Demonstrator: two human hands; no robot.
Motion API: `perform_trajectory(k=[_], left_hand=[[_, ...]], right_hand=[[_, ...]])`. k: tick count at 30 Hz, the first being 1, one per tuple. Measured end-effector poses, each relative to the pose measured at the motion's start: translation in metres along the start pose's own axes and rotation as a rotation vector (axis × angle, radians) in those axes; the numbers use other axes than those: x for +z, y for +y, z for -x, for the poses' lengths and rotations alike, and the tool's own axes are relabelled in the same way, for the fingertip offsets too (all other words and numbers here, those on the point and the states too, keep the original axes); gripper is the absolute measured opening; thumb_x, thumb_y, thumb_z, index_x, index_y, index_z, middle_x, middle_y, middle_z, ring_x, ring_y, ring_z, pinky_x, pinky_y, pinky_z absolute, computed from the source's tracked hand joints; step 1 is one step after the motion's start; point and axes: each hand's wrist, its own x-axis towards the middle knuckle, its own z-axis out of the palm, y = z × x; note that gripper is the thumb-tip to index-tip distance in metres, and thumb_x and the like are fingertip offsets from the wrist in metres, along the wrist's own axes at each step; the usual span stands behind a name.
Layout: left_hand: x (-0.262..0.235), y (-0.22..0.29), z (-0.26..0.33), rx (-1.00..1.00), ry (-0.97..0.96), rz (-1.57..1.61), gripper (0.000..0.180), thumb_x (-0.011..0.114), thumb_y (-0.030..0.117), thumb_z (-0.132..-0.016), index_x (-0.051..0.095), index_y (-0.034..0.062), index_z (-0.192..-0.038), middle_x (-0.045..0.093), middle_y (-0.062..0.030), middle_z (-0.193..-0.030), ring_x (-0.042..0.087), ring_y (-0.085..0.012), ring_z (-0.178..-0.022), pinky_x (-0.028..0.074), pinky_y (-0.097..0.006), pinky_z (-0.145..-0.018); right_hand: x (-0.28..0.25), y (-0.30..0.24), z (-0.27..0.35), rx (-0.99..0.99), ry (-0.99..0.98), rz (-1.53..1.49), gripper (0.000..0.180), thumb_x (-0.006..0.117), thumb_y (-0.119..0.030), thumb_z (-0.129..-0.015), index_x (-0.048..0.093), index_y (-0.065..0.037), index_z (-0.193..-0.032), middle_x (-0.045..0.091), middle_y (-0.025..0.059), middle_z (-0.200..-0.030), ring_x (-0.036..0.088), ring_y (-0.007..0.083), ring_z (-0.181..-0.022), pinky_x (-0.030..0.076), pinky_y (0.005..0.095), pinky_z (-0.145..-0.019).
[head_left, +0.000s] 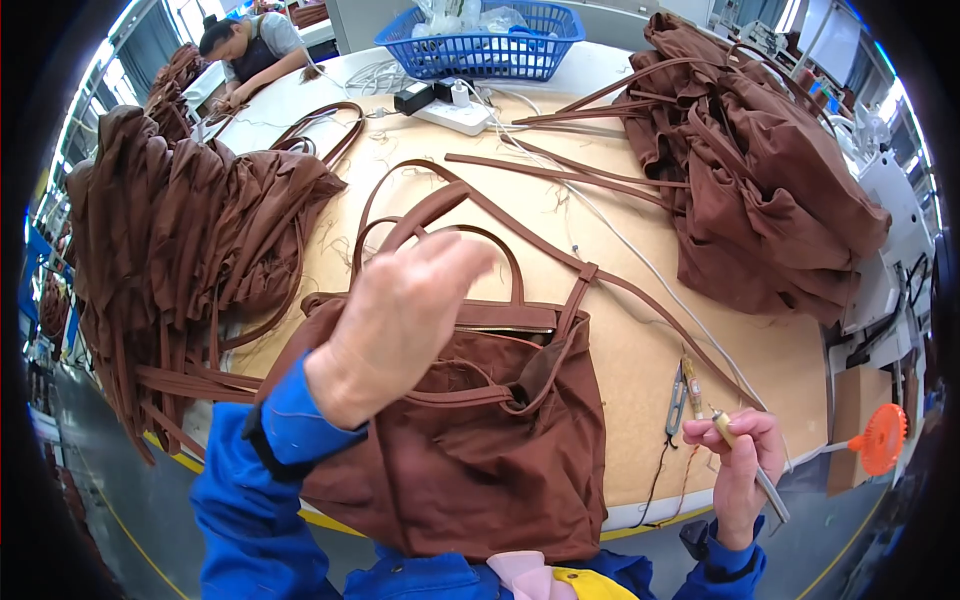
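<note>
A brown fabric bag (480,470) with an unzipped top lies before me at the table's near edge. Its handles and long strap (530,240) spread away over the tabletop. Above the bag's upper left part is my left hand (400,310), slightly blurred, fingers loosely extended and nothing visible in them. My right hand (745,460), right of the bag, is closed around a pen-like tool (728,428) with a pale yellowish front and a grey shaft. Just beyond it lie thread snips (676,400) and a slim tool with a yellowish handle (692,378).
Brown bags are heaped at left (200,220) and right (750,180). A blue basket (480,58) stands at the back, behind a white power strip (455,115) with a white cable (620,235). An orange fan-like disc (880,440) is at right. Another person (255,55) works far left.
</note>
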Motion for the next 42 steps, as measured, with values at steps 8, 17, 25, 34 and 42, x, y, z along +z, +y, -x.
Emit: perform_trajectory(k=[8,17,25,34,42], left_hand=[[-0.036,0.034,0.003,0.483,0.258,-0.092,0.034,0.064,-0.002,-0.071,0.067,-0.0021,-0.104,0.065,-0.012,-0.096,0.063,-0.0316,-0.079,0.056,-0.034,-0.072],[0.04,0.008,0.057,0.069,-0.216,0.187,0.024,0.074,0.017,-0.084,0.065,-0.0018,-0.096,0.065,-0.0172,-0.096,0.064,-0.0365,-0.087,0.054,-0.042,-0.075],[0.085,-0.029,0.024,-0.496,-0.619,0.405,0.032,0.077,0.023,-0.08,0.066,-0.0066,-0.085,0.067,-0.0243,-0.079,0.069,-0.0376,-0.081,0.053,-0.043,-0.071],[0.088,-0.053,0.038,-0.567,-0.698,0.664,0.033,0.072,0.01,-0.082,0.064,-0.0068,-0.109,0.072,-0.0199,-0.087,0.071,-0.0279,-0.087,0.054,-0.037,-0.077],[0.092,-0.057,0.049,-0.634,-0.679,0.729,0.033,0.07,0.005,-0.085,0.056,-0.0048,-0.113,0.073,-0.0152,-0.088,0.07,-0.0217,-0.087,0.053,-0.033,-0.08]], right_hand=[[-0.002,-0.001,0.034,-0.023,0.202,0.086,0.025,0.041,-0.026,-0.106,0.045,-0.002,-0.106,0.065,0.0175,-0.089,0.069,0.0292,-0.084,0.058,0.0402,-0.08],[0.005,-0.006,0.019,-0.16,0.047,0.174,0.014,0.058,0.003,-0.095,0.048,-0.001,-0.104,0.068,0.0199,-0.098,0.07,0.0312,-0.095,0.057,0.041,-0.086],[0.043,-0.015,-0.04,-0.27,-0.311,0.457,0.024,0.074,0.004,-0.081,0.057,-0.002,-0.097,0.069,0.0138,-0.1,0.071,0.0272,-0.099,0.056,0.0347,-0.085],[0.095,0.052,-0.091,-0.516,-0.634,0.547,0.025,0.074,0.001,-0.08,0.054,-0.001,-0.095,0.062,0.0166,-0.101,0.063,0.0337,-0.1,0.055,0.0381,-0.089],[0.089,0.078,-0.095,-0.461,-0.733,0.681,0.02,0.062,0.0,-0.082,0.053,-0.004,-0.099,0.055,0.0166,-0.097,0.061,0.0332,-0.089,0.052,0.0379,-0.071]])
